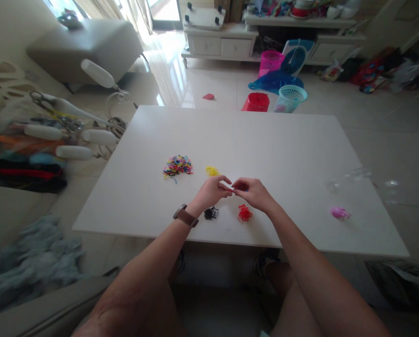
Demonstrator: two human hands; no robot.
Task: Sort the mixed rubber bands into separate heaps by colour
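My left hand, with a brown watch on its wrist, and my right hand meet fingertip to fingertip just above the white table. A small red rubber band seems to be pinched between them, partly covered by the fingers. Just beyond my left hand is a small yellow pile of bands. A black pile lies on the near side of that hand, and a red pile below my right hand. Further left spreads a mixed-colour heap of bands. A bit of blue shows by my right fingers.
A pink object and clear plastic pieces lie at the table's right side. Beyond the far edge stand a red bin and a light blue basket. A lamp with white shades is close to the left edge.
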